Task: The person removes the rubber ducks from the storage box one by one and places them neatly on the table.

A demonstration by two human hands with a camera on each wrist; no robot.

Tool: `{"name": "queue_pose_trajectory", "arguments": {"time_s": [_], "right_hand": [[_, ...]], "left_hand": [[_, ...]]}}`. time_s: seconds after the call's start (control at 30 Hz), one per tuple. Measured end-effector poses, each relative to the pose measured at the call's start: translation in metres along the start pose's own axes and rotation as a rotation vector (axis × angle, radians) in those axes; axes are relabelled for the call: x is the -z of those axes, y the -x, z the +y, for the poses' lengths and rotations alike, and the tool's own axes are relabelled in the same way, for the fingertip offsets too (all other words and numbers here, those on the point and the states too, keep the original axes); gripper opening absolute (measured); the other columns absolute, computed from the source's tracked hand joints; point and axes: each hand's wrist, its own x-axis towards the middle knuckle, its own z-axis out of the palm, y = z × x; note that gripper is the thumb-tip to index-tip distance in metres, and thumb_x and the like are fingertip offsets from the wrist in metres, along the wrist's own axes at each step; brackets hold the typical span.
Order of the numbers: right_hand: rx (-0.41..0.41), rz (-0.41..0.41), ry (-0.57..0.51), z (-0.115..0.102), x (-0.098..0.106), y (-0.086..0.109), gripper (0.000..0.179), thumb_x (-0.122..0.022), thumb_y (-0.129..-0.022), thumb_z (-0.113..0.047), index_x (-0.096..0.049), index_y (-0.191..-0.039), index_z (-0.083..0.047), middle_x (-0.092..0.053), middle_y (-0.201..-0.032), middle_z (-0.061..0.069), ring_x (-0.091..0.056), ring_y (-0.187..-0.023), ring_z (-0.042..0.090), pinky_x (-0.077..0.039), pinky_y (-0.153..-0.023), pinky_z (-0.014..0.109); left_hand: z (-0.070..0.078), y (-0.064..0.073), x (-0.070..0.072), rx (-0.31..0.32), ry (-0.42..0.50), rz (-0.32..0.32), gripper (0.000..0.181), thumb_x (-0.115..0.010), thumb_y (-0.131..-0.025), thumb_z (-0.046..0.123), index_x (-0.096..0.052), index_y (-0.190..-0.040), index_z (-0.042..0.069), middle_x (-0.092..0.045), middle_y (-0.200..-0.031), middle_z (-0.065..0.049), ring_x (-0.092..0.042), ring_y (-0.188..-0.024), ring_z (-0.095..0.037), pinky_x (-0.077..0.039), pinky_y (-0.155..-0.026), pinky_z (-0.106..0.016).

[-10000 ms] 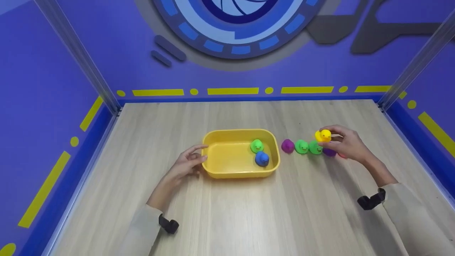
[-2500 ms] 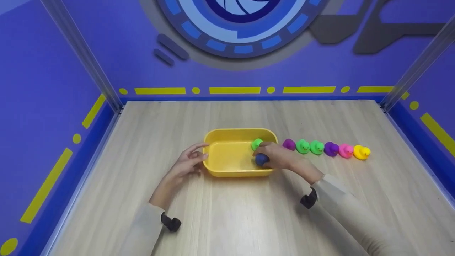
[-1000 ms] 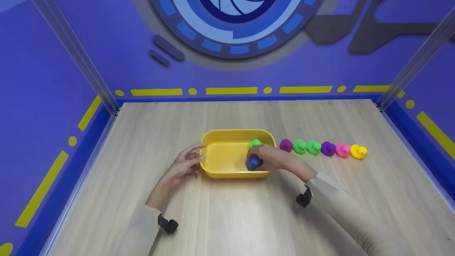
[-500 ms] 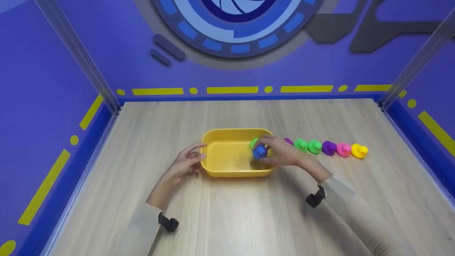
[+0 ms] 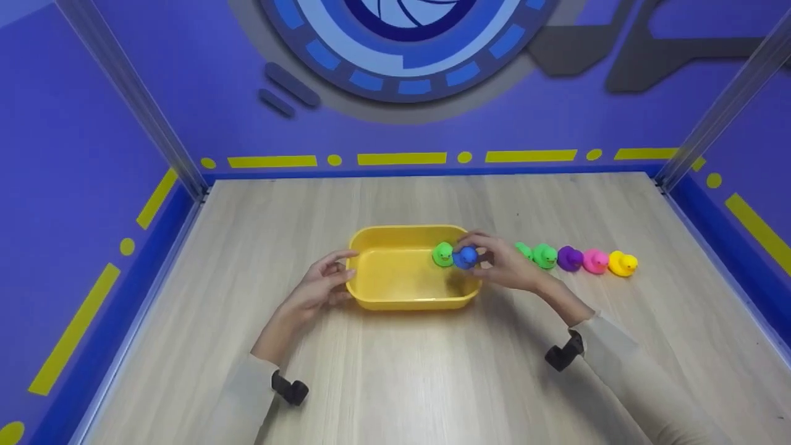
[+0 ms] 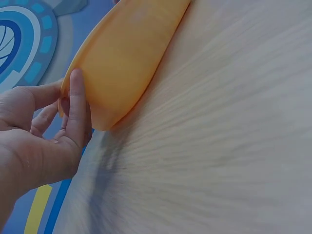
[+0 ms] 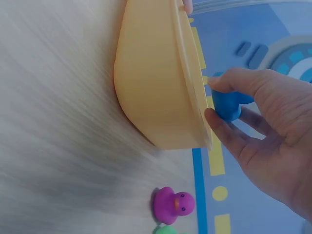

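A yellow plastic bin (image 5: 414,304) stands on the table, and my left hand (image 5: 314,289) pinches its left rim between thumb and fingers; the left wrist view has the thumb (image 6: 77,105) against the outer wall. My right hand (image 5: 511,267) holds a blue rubber duck (image 5: 465,257) by thumb and fingertips at the bin's right end. The right wrist view places that duck (image 7: 226,103) up at rim height. Inside the bin, a green rubber duck (image 5: 443,254) sits near the right end, just left of the blue one.
Right of the bin runs a row of rubber ducks: magenta (image 7: 168,205), hidden behind my right hand in the head view, two greens (image 5: 545,256), purple (image 5: 570,258), pink (image 5: 596,261) and yellow (image 5: 623,264). Blue panels (image 5: 408,136) enclose the table's back and sides.
The yellow duck I held earlier now ends the row. My right hand has since gripped the blue duck inside the bin, raised it and moved it rightward. The left hand stays at the rim.
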Motion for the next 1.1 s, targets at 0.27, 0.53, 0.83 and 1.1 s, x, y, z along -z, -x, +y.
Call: {"name": "queue_pose_trajectory", "arguments": {"time_s": [0.27,0.53,0.83,1.1], "right_hand": [[0.012,0.046,-0.091,0.012,0.007,0.012,0.038,-0.071,-0.087,0.011,-0.068,-0.122,-0.005,-0.06,-0.135,0.019,-0.059,-0.122,0.032,-0.054,-0.1,0.026],[-0.009,0.057,-0.097,0.014,0.013,0.021,0.033,-0.075,-0.088,0.004,-0.07,-0.12,-0.005,-0.06,-0.136,0.023,-0.06,-0.121,0.021,-0.055,-0.097,0.022],[-0.132,0.019,-0.115,0.02,0.018,0.032,0.038,-0.074,-0.092,-0.003,-0.068,-0.128,-0.009,-0.055,-0.146,0.021,-0.054,-0.136,0.04,-0.049,-0.109,0.044],[-0.141,0.022,-0.091,0.023,0.023,0.041,0.041,-0.073,-0.092,-0.001,-0.067,-0.131,-0.01,-0.055,-0.149,0.018,-0.05,-0.14,0.041,-0.046,-0.11,0.049]], "left_hand": [[-0.001,-0.005,-0.001,-0.026,0.01,0.031,0.048,-0.065,-0.099,0.007,-0.053,-0.146,0.009,-0.048,-0.104,-0.001,-0.06,-0.087,-0.015,-0.061,-0.074,-0.03],[0.001,-0.008,-0.001,-0.025,0.015,0.038,0.044,-0.065,-0.1,0.01,-0.056,-0.143,0.012,-0.05,-0.105,-0.002,-0.061,-0.092,-0.019,-0.061,-0.078,-0.032],[0.003,-0.01,0.001,-0.02,-0.04,0.013,0.046,-0.065,-0.1,0.012,-0.054,-0.145,0.01,-0.053,-0.105,-0.002,-0.062,-0.092,-0.018,-0.062,-0.078,-0.034],[0.005,-0.012,0.002,-0.008,-0.062,0.028,0.045,-0.066,-0.1,0.013,-0.055,-0.144,0.011,-0.055,-0.103,-0.001,-0.063,-0.083,-0.013,-0.061,-0.074,-0.032]]}}
